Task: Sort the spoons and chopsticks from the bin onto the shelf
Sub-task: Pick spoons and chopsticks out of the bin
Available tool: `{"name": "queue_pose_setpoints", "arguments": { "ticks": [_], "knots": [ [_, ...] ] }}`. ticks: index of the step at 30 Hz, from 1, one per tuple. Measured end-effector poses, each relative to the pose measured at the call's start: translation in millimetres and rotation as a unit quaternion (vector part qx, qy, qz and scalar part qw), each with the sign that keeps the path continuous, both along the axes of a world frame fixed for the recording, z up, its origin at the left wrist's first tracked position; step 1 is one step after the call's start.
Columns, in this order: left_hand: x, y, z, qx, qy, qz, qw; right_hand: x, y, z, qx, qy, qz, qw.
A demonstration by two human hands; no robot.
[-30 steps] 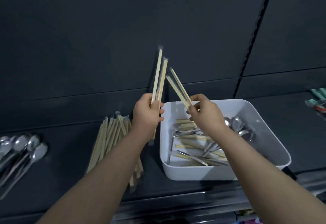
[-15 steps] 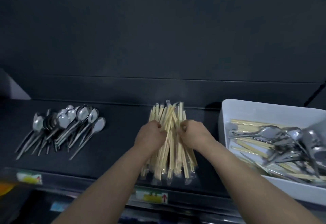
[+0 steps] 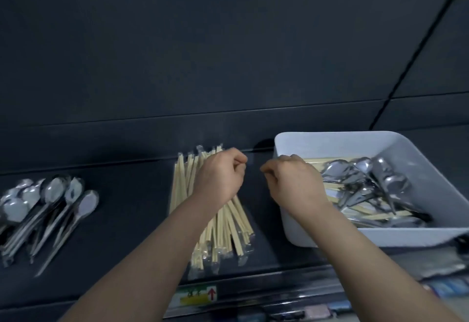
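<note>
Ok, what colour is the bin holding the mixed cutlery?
Plain white; the bin shows best in the head view.

on shelf (image 3: pixel 132 220): spoon pile (image 3: pixel 45 207) well left of chopstick pile (image 3: pixel 223 233); bin (image 3: pixel 291 225) just right of it, w/ loose spoons (image 3: pixel 368 177) + loose chopsticks (image 3: pixel 368 216) inside.

The left hand (image 3: pixel 220 177) covers the chopstick pile (image 3: pixel 182 189) under it. The right hand (image 3: pixel 294 182) hides the nearest corner of the bin (image 3: pixel 330 144). Both hands' curled fingertips are tucked from sight. Left of the left hand, the frame edge cuts the spoon heap (image 3: pixel 50 202).
</note>
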State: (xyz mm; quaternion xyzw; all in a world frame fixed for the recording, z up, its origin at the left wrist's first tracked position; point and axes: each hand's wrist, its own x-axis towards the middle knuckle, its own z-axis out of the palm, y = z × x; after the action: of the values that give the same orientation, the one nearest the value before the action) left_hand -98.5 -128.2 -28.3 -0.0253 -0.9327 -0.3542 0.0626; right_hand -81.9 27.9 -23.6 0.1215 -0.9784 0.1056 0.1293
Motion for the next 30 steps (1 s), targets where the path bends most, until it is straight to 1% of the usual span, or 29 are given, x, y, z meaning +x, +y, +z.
{"name": "queue_pose_setpoints", "arguments": {
  "ticks": [3, 6, 9, 11, 13, 15, 16, 17, 18, 20, 22, 25, 27, 28, 29, 30],
  "knots": [
    [-5.3, 54.9, 12.5, 0.016, 0.018, -0.05, 0.998, 4.2, 50.0, 4.0, -0.005, -0.008, -0.059, 0.998],
    [-8.5, 105.0, 18.4, 0.006, 0.007, -0.097, 0.995, 9.1, 104.2, 5.1, 0.009, -0.032, -0.116, 0.993],
    [-12.7, 145.1, 17.2, -0.053, -0.048, -0.133, 0.989, 14.8, 156.4, 6.2, 0.018, -0.067, -0.169, 0.983],
    [-15.2, 167.1, 15.2, -0.09, -0.101, -0.172, 0.976, 19.0, 186.7, 6.1, 0.021, -0.089, -0.193, 0.977],
    [-15.3, 185.9, 13.2, -0.123, -0.168, -0.251, 0.945, 20.7, 209.9, 3.3, 0.02, -0.104, -0.205, 0.973],
    [-12.4, 202.3, 9.0, -0.183, -0.234, -0.333, 0.895, 20.7, 224.5, -1.3, 0.007, -0.123, -0.203, 0.971],
    [-11.3, 208.5, 5.5, -0.225, -0.251, -0.354, 0.872, 20.7, 228.6, -3.6, 0.0, -0.133, -0.197, 0.971],
    [-10.7, 213.5, 1.9, -0.267, -0.256, -0.36, 0.856, 20.6, 231.0, -5.5, -0.006, -0.141, -0.189, 0.972],
    [-11.2, 216.5, -1.4, -0.302, -0.251, -0.354, 0.849, 20.6, 232.1, -6.8, -0.012, -0.148, -0.179, 0.973],
    [-13.3, 217.8, -6.4, -0.341, -0.229, -0.322, 0.853, 20.0, 232.3, -7.2, -0.022, -0.157, -0.162, 0.974],
    [-14.9, 213.5, -10.0, -0.371, -0.19, -0.277, 0.866, 17.9, 232.3, -6.2, -0.028, -0.156, -0.157, 0.975],
    [-16.3, 201.5, -16.1, -0.387, -0.133, -0.217, 0.886, 15.5, 231.7, -5.4, -0.036, -0.151, -0.161, 0.975],
    [-15.2, 194.8, -16.4, -0.363, -0.13, -0.201, 0.901, 15.2, 228.5, -4.7, -0.04, -0.154, -0.164, 0.974],
    [-13.6, 192.8, -14.0, -0.336, -0.146, -0.213, 0.906, 15.2, 226.3, -4.2, -0.044, -0.154, -0.165, 0.973],
    [-11.2, 192.0, -11.1, -0.303, -0.171, -0.244, 0.905, 15.5, 224.1, -3.9, -0.047, -0.152, -0.166, 0.973],
    [-7.9, 192.8, -7.6, -0.276, -0.198, -0.288, 0.896, 15.8, 221.8, -3.6, -0.049, -0.15, -0.166, 0.973]
  ]
}}
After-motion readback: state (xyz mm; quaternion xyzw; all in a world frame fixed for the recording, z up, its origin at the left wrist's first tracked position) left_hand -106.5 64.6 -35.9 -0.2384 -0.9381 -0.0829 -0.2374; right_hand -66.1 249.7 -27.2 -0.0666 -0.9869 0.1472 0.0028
